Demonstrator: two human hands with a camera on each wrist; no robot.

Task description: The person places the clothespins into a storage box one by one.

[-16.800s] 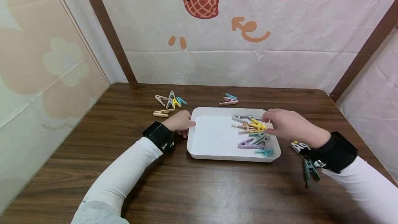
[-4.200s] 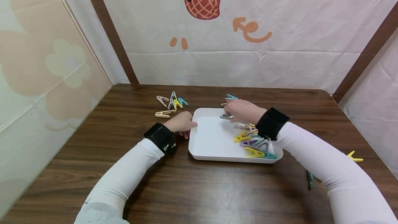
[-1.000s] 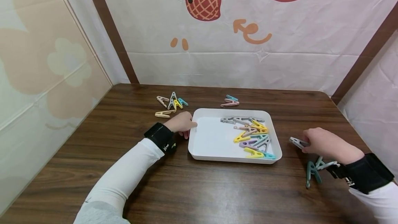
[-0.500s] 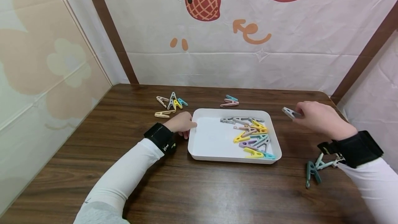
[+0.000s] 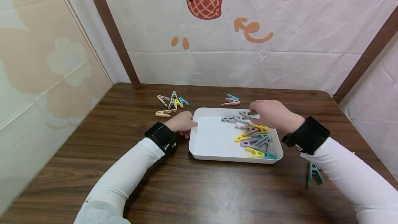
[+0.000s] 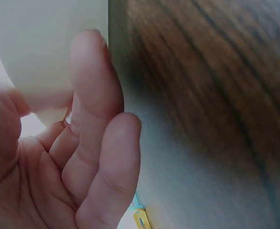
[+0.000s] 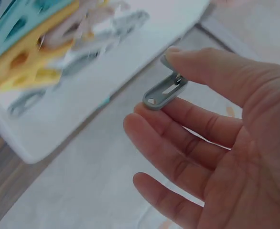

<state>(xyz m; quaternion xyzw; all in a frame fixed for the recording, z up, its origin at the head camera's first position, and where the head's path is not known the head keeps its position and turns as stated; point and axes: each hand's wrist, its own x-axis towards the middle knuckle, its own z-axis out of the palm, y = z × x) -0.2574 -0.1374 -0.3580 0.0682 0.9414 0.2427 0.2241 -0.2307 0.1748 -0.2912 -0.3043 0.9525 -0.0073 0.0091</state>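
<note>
My right hand (image 5: 275, 115) pinches a grey clothespin (image 7: 160, 97) between thumb and fingertips, over the back right part of a white tray (image 5: 209, 136). In the tray's right half lie several clothespins: grey ones (image 5: 229, 120) at the back, then yellow, pinkish-beige, green and purple (image 5: 247, 143), with a yellow one (image 5: 254, 152) and a teal one at the front. My left hand (image 5: 181, 122) grips the tray's left rim, thumb on top; its other fingers (image 6: 97, 76) run along the outer wall in the left wrist view.
Several clothespins (image 5: 172, 100) lie on the brown table (image 5: 199, 193) at the back left, a beige one (image 5: 164, 113) in front of them. Behind the tray are a pink one (image 5: 230, 102) and a blue one. A dark green one (image 5: 313, 174) lies at right, near my sleeve.
My right hand has carried the grey clothespin from the table's right side leftward to the tray. Since the oldest frame, yellow and grey clothespins have joined those in the tray. The left hand stays.
</note>
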